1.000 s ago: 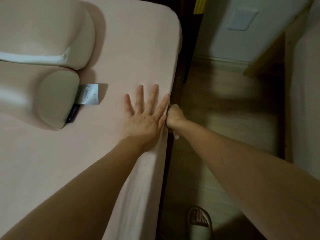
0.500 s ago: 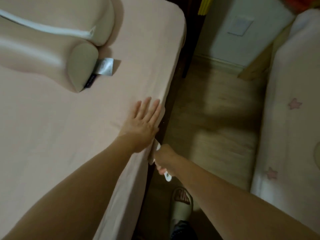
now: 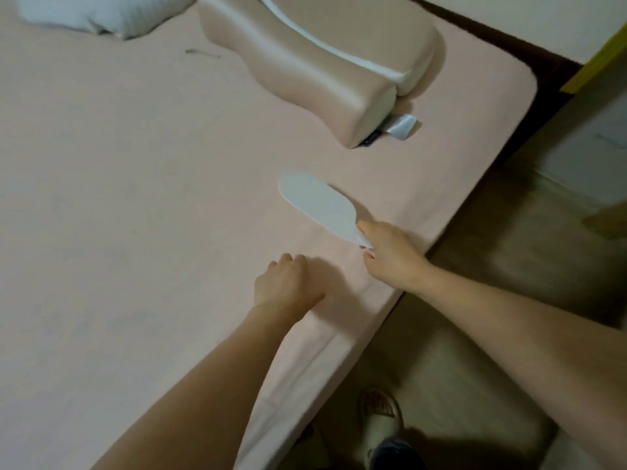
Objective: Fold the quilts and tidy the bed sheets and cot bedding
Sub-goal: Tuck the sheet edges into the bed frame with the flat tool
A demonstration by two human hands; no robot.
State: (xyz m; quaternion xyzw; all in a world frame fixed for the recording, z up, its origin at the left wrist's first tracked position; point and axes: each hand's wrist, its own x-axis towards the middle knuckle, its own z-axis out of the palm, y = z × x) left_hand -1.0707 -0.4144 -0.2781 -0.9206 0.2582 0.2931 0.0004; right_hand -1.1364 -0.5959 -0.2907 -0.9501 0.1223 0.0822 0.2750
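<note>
My right hand grips handle of white paddle, blade flat on pink bed sheet near mattress edge. My left hand rests on sheet, fingers curled, grasping nothing. Contour pillow beyond.

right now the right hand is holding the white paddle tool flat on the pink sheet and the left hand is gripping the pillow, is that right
Not quite. The left hand grips nothing: it rests with curled fingers on the pink sheet, well short of the pillow. The rest holds: the head view shows the right hand holding the handle end of the white paddle tool, which lies flat on the sheet.
</note>
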